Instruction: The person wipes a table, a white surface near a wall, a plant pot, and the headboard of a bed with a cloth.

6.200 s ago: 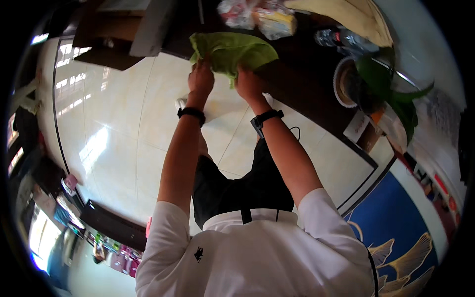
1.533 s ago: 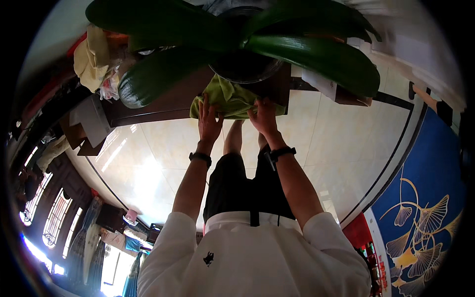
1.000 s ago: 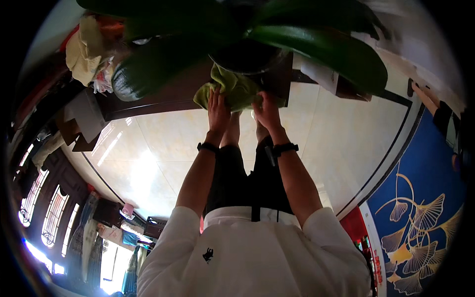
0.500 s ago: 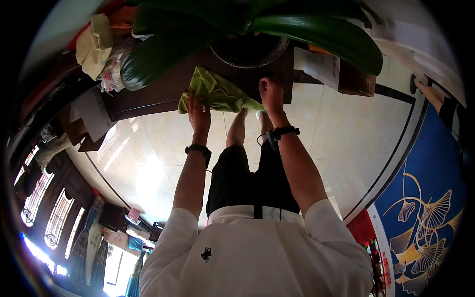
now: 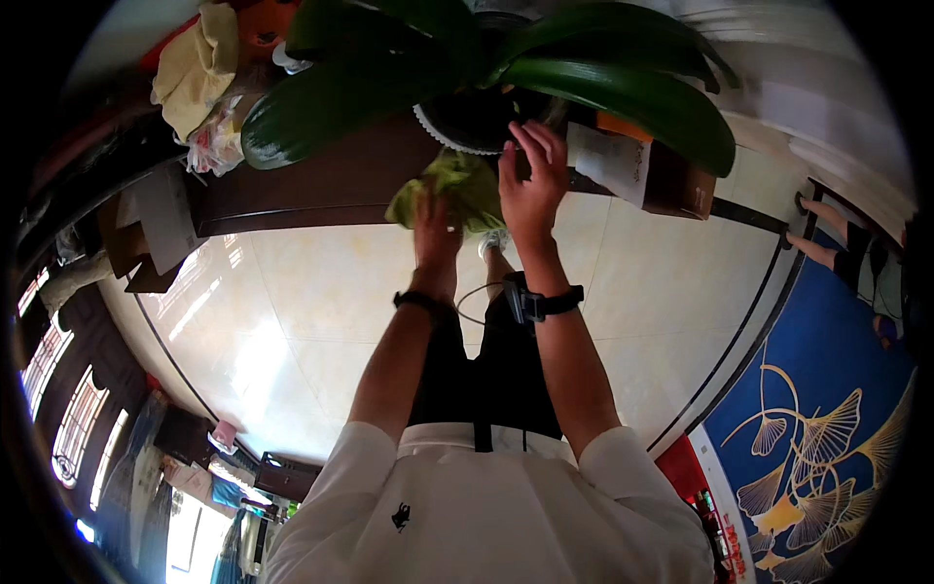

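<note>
**Bunched Low, Best Spread Before Pressing**

Rests the left hand on the green cloth at the front edge of the dark-brown bench, with blurred fingers laid over the folds; cannot tell whether any are pinched. Holds the right hand just beside, with thumb and fingers apart and nothing visible in the grasp; cannot tell whether touching the flowerpot near the fingertips.

Better, as a judgement, to open out the crumpled folds, press with the whole palm and follow the straight bench edge. Go gently near the pot, to spare the pale scalloped rim and the overhanging leaves.

Expect soft, matte fabric to ruck under uneven pressure. Note, by contrast, thick, glossy, strap-shaped leaves, a smooth wood-coloured bench top, a boxy brown carton to the right, and shiny pale floor tiles below.
</note>
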A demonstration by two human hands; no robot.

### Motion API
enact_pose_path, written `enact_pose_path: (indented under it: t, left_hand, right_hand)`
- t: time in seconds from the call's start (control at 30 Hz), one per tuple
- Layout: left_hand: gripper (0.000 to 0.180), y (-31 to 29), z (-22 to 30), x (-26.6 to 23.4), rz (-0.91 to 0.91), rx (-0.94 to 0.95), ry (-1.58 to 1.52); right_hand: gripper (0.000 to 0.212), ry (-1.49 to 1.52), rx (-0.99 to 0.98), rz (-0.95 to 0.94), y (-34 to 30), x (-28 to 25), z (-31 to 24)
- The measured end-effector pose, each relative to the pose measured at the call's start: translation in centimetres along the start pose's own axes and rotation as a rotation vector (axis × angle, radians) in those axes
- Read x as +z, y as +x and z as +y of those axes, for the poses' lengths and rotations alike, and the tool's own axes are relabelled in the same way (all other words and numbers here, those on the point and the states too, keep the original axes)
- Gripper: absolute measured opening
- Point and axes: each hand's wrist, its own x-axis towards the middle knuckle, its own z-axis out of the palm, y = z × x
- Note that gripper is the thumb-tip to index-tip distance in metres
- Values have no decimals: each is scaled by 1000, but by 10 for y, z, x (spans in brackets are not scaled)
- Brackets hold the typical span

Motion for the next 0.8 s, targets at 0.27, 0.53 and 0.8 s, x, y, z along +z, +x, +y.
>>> enact_pose_path:
  t: [0.27, 0.53, 0.8]
  left_hand:
    - [63, -5, -124, -61, 279, -223, 316]
    - [69, -11, -24, 49, -122, 12, 306]
    - [74, 14, 37, 92, -224, 390, 305]
  right_hand:
    - [18, 97, 128, -95, -43, 0, 17]
    - [59, 144, 360, -834, -161, -9, 90]
    - [55, 123, 542, -893, -148, -62, 129]
